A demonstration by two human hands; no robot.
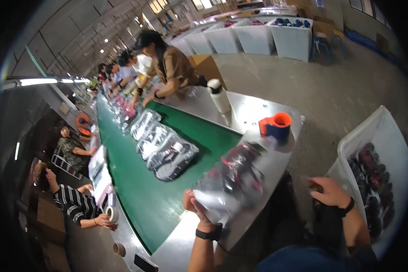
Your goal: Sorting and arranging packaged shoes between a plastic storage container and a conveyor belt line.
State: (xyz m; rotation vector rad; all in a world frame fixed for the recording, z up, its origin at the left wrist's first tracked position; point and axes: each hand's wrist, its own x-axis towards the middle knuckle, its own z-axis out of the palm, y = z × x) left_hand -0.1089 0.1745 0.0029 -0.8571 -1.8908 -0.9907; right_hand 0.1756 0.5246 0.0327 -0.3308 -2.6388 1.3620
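My left hand (200,209), with a black band at its wrist, is closed on the near edge of a transparent plastic bag of dark shoes (235,179) with red parts. Motion smears the bag somewhat. It is over the metal end of the table, beside the green conveyor belt (131,213). Off to the right, my right hand (329,192) is in the air with its fingers apart and nothing in them. Just beyond it stands a white bin (349,149) holding several dark shoes (371,177). More bagged shoes (167,152) lie in a row on the belt.
A white bottle (220,97) and an orange-and-blue tape dispenser (276,127) stand on the metal table (247,106). A person in brown (177,65) works across the belt. At left, a person in stripes (75,199) holds a tape roll (112,214). A phone (145,263) lies near.
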